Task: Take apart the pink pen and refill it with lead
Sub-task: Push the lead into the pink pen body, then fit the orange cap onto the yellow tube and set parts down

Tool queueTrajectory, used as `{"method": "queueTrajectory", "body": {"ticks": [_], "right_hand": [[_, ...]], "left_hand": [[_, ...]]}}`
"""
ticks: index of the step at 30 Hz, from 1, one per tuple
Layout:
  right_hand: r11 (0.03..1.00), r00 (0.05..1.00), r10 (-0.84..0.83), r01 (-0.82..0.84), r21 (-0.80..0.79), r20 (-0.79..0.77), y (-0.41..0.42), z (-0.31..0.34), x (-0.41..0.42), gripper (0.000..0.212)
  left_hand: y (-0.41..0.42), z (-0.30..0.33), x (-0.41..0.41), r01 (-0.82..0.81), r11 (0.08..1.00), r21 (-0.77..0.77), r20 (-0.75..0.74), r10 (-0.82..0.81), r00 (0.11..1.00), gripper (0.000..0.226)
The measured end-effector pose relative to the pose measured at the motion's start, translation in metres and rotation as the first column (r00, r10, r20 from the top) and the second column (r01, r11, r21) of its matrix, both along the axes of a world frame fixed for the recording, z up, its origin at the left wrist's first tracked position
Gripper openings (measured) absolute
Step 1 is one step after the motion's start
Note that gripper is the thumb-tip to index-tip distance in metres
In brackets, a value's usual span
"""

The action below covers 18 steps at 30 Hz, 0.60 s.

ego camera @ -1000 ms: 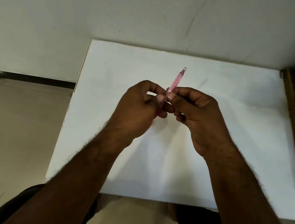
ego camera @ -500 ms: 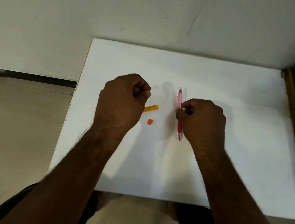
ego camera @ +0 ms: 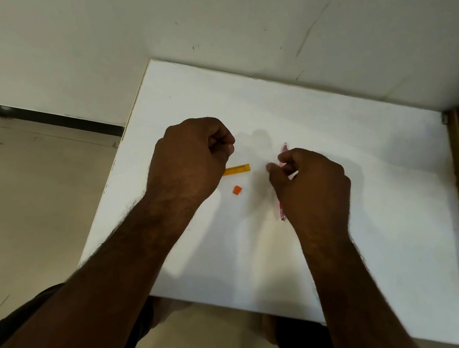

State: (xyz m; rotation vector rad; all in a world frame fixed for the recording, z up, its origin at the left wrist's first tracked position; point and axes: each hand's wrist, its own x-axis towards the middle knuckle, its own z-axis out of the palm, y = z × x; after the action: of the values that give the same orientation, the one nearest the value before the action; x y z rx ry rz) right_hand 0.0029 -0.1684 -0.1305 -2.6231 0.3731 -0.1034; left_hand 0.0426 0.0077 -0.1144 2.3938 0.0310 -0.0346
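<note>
Pink pen (ego camera: 283, 154) lies flat on the desk (ego camera: 378, 190), right hand (ego camera: 311, 190) loosely curled over it, grip uncertain; left of pen, orange lead case (ego camera: 237, 170) and cap (ego camera: 237, 190) sit ready; left hand (ego camera: 188, 157) fisted, contents unseen.

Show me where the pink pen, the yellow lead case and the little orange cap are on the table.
pink pen (ego camera: 281, 212): head view, on the lower barrel near the tip, below the right hand.
yellow lead case (ego camera: 238, 169): head view, on its exposed right end.
orange cap (ego camera: 237, 190): head view, on the middle of its top face.
</note>
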Motion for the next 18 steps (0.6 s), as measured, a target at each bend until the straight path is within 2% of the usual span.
{"method": "queueTrajectory", "body": {"ticks": [2, 6, 12, 18], "right_hand": [[0.994, 0.995, 0.098, -0.098, 0.041, -0.005, 0.012, 0.000, -0.002, 0.025], [0.972, 0.967, 0.234, -0.232, 0.025, -0.100, 0.034, -0.009, -0.009, 0.027], [0.955, 0.952, 0.276, -0.287, -0.075, -0.136, 0.037, -0.017, -0.012, 0.021], [0.973, 0.967, 0.232, -0.232, 0.015, -0.109, 0.030, -0.012, -0.010, 0.010]], "left_hand": [[0.001, -0.002, 0.001, -0.004, 1.000, 0.013, -0.007, 0.004, 1.000, 0.003], [0.001, -0.005, 0.001, 0.000, 0.999, 0.033, -0.021, 0.000, 1.000, 0.004], [0.000, -0.010, 0.000, 0.003, 0.998, 0.067, -0.032, -0.001, 0.999, 0.008], [-0.001, -0.021, -0.003, 0.058, 0.985, 0.163, -0.091, -0.043, 0.995, 0.021]]}}
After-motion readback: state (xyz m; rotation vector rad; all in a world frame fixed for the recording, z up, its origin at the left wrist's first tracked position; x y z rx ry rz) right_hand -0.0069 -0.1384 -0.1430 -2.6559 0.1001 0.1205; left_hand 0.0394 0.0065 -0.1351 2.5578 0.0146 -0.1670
